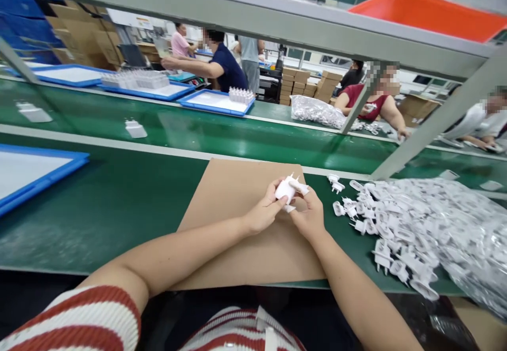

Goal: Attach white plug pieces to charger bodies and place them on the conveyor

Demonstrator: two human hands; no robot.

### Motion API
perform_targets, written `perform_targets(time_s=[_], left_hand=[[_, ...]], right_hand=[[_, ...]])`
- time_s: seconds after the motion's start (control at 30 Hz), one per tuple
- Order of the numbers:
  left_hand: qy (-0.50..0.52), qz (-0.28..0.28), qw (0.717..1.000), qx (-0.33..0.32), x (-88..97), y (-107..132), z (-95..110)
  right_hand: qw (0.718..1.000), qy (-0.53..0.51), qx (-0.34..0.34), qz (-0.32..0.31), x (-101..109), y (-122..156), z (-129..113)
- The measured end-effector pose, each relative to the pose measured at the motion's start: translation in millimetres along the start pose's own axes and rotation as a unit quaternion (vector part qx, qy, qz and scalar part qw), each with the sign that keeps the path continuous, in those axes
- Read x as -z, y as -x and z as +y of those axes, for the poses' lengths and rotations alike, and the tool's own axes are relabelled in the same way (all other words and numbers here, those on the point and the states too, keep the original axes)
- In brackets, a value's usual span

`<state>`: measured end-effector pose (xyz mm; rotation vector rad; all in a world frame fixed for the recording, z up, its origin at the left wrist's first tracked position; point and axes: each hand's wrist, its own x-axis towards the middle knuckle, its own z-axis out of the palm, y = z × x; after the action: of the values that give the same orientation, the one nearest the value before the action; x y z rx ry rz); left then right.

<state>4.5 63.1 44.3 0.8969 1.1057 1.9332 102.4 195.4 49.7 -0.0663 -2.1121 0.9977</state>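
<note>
Striped red-and-white sleeves [99, 319] fill the bottom edge, and two bare forearms reach forward from them over the green counter [119, 208]. The left hand [266, 211] and the right hand [311, 214] meet above a sheet of brown cardboard [229, 192] that lies flat on the counter. Between them they hold one white charger [285, 188], its two pins pointing up and away. The left hand's fingers curl closed around the body from the left. The right hand pinches it from the right with thumb and fingertips, the other fingers folded in. The charger is off the cardboard, held just above its far edge.

Just to the right, a heap of loose white chargers [396, 229] spills across the counter from a clear plastic bag [471, 240]; the nearest ones lie close beside the right hand but apart from it. At the left edge sits a blue tray [59, 168] with a white liner.

Beyond a pale strip runs the green conveyor belt [237, 134], carrying a single charger [135, 128] and another [34, 112] farther left. On its far side, more blue trays [216, 109] hold upright rows of chargers. Several co-workers [224, 65] sit or stand there. A grey metal frame [237, 12] crosses overhead, with an orange bin [428, 12] on it.
</note>
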Motion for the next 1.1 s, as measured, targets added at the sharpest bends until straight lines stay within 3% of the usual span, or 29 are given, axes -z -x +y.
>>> perform_targets(time_s=[0.23,0.4,0.57,0.73,0.8,0.93,1.1], left_hand=[[-0.142,-0.045,0.981,-0.127,13.8,-2.6,5.0],[-0.280,-0.066,0.922,-0.259,26.9,-8.6,16.2],[-0.330,-0.066,0.899,-0.279,26.7,-13.1,34.9],[-0.320,-0.038,0.897,-0.302,19.7,-8.9,34.9],[-0.302,-0.026,0.909,-0.286,19.1,-8.6,30.7],[-0.209,-0.022,0.959,-0.190,20.0,-12.5,22.6],[-0.093,0.014,0.992,-0.078,18.7,-15.2,18.8]], right_hand=[[0.998,-0.042,0.034,0.037,4.2,-1.8,-8.5],[0.996,-0.071,0.042,0.041,7.5,-1.0,-13.9],[0.994,-0.102,0.033,0.034,10.3,0.4,-19.5],[0.994,-0.095,0.056,0.027,14.6,0.9,-20.9],[0.994,-0.099,0.049,0.017,14.4,-0.8,-18.9],[0.994,-0.111,0.009,0.002,10.2,-4.7,-10.7],[0.998,-0.002,0.057,0.027,9.4,-3.6,-0.2]])
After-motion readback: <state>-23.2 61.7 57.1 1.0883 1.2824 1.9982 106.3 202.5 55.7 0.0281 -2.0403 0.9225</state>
